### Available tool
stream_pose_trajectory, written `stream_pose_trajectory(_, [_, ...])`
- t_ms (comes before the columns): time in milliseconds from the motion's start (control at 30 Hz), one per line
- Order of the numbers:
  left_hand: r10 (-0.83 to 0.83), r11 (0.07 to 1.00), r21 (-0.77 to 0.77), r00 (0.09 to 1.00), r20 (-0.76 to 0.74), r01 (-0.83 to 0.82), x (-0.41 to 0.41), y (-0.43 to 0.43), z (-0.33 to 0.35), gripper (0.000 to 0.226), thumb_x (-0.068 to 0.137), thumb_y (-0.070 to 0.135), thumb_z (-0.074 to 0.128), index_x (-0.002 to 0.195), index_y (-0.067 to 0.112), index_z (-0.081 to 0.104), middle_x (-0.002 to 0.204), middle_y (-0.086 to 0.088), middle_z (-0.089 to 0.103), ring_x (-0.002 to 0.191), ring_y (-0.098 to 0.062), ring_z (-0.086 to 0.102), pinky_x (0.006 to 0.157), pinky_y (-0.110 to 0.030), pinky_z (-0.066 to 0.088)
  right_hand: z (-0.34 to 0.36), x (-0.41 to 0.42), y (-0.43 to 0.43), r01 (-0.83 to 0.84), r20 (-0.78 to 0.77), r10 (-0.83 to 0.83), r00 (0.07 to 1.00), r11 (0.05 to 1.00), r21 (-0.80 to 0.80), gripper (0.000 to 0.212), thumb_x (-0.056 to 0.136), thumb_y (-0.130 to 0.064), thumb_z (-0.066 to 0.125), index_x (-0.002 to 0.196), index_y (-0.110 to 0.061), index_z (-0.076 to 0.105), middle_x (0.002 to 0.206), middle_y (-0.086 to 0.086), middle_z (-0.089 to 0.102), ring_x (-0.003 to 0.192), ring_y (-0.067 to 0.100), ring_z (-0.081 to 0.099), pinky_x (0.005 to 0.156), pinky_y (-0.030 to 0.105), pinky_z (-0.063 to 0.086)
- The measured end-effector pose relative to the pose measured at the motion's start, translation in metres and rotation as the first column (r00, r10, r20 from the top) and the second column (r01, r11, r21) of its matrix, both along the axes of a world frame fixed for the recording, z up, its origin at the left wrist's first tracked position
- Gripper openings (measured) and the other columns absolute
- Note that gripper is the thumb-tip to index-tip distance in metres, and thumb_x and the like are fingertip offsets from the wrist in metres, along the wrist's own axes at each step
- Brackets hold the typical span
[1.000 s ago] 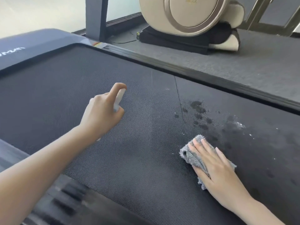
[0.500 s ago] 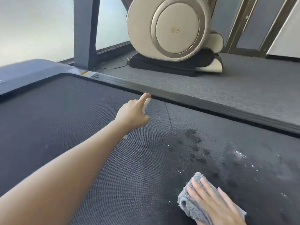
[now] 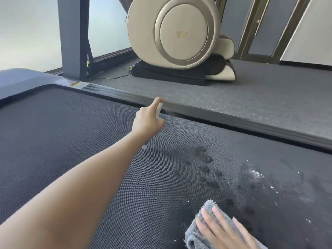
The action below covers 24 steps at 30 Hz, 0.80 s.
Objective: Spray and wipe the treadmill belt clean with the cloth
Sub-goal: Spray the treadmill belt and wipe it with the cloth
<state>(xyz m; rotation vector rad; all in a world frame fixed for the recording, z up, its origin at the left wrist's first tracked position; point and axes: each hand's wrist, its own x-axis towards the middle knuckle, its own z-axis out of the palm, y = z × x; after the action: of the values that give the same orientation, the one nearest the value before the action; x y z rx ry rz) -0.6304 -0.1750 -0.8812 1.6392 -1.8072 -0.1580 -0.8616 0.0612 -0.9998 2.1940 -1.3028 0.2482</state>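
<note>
One left hand [image 3: 147, 121] gripping mostly hidden spray bottle [image 3: 159, 110], right hand [image 3: 221, 229] flat on cropped cloth [image 3: 193, 234]

The belt [image 3: 71, 141] is matt black with a fine woven grain, darker where wet patches [image 3: 203, 159] lie. The cloth [image 3: 206, 206] is fluffy grey pile. The spray bottle [image 3: 159, 110] looks like smooth white plastic. The side rail [image 3: 233, 121] has a dull sheen; the floor [image 3: 269, 90] is coarse grey carpet.
</note>
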Motion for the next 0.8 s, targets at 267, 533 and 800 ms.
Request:
stream_pose_trajectory(267, [0.006,0.997,0.072,0.997,0.081,-0.012,0.011,0.006,0.004,0.051,0.077,0.011,0.053,0.125,0.025,0.042,0.080,-0.009,0.052,0.074,-0.033,0.050,0.065,-0.034,0.039,0.013,0.010,0.006,0.011,0.155,-0.023,0.988,0.997,0.077,0.047,0.099,-0.046,0.006,0.142,-0.034,0.021,0.151,-0.009,0.022,0.145,0.010,0.004,0.115,0.029,0.003])
stream_pose_trajectory(533, [0.008,0.998,0.070,1.000,0.020,-0.009,0.058,0.055,0.015,0.047,0.073,0.014,0.057,0.115,0.034,0.047,0.073,-0.015,0.063,0.063,-0.036,0.062,0.061,-0.042,0.056,0.016,0.002,0.014,-0.075,0.172,0.041,0.984,0.978,0.194,0.056,0.097,-0.051,0.015,0.148,-0.029,0.021,0.149,-0.012,0.032,0.136,0.014,0.029,0.107,0.033,0.019])
stream_pose_trajectory(800, [-0.053,0.985,0.164,0.999,0.004,0.052,0.071,0.087,0.012,0.053,0.075,0.014,0.057,0.119,0.040,0.042,0.073,-0.014,0.066,0.060,-0.033,0.064,0.064,-0.046,0.058,0.031,0.037,-0.017,-0.433,0.090,0.431,0.898,0.825,0.364,0.047,0.102,-0.038,0.015,0.147,-0.029,0.026,0.153,-0.008,0.030,0.141,0.019,0.028,0.106,0.038,0.028])
